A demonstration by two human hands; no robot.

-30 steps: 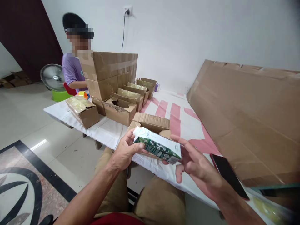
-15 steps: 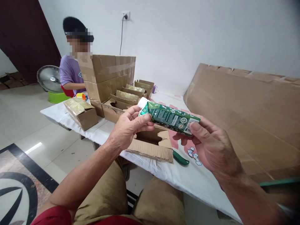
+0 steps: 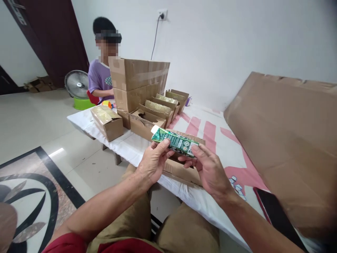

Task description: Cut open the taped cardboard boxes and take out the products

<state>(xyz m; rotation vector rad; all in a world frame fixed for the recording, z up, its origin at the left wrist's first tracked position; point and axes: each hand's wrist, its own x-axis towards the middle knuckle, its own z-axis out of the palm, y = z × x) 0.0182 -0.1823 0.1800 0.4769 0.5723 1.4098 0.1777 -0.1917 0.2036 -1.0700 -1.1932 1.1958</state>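
Observation:
A green drink carton (image 3: 176, 142) with a white cap lies on its side between my hands, its cap end pointing left. My left hand (image 3: 157, 154) grips it near the cap, thumb on the printed face. At the carton's base, my right hand (image 3: 205, 165) pinches the corner by the barcode. Directly below is an open cardboard box (image 3: 181, 173) at the table's near edge, partly hidden by my hands and the carton.
Several open boxes (image 3: 158, 109) stand in a row beyond, beside a stack of closed boxes (image 3: 137, 75). A taped box (image 3: 107, 124) sits on the left. At right are a dark phone-like slab (image 3: 279, 214) and a large cardboard sheet (image 3: 286, 140). Another person (image 3: 101, 77) sits behind the stack.
The view has swung right. The carton, still in both hands, is lower and nearer the open box. The dark slab at right has come into view; the green-handled tool is now hidden.

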